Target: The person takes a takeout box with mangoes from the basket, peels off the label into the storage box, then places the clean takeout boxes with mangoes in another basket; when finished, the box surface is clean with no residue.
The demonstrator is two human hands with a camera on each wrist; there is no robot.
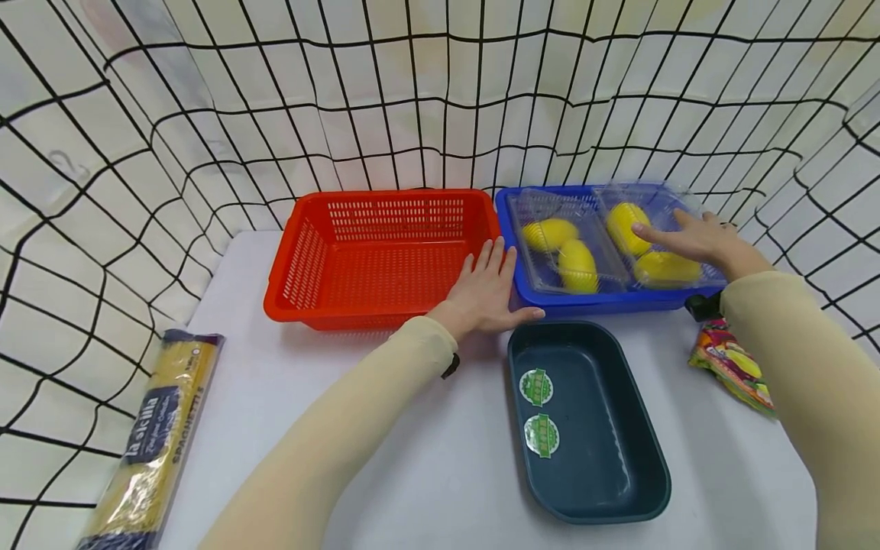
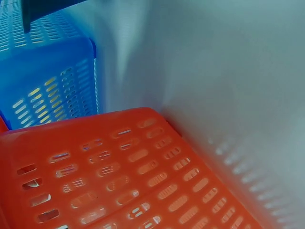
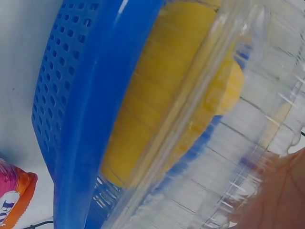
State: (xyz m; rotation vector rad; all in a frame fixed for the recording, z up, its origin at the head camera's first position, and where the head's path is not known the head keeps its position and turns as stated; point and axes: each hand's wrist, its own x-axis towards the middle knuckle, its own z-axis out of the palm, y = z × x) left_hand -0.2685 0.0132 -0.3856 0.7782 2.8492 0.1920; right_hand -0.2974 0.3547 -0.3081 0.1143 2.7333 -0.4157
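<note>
My left hand [image 1: 484, 286] lies with straight, spread fingers over the right rim of the red perforated basket [image 1: 392, 313], its thumb pointing toward the blue basket [image 1: 584, 303]. Inside the blue basket are two clear plastic boxes, a left one [image 1: 608, 263] and a right one [image 1: 660, 200], each with two yellow mango-like fruits [image 1: 577, 266]. Over the right box is my right hand [image 1: 708, 241], thumb and fingers extended apart. The right wrist view shows its palm [image 3: 279, 195] beside the clear plastic; whether it touches is unclear.
In front of the blue basket stands a dark teal tub [image 1: 591, 428] with two green stickers. A spaghetti pack [image 1: 154, 443] lies at the left table edge. Partly behind my right sleeve is a colourful packet [image 1: 732, 363]. Black wire mesh [image 1: 447, 99] surrounds the back and sides.
</note>
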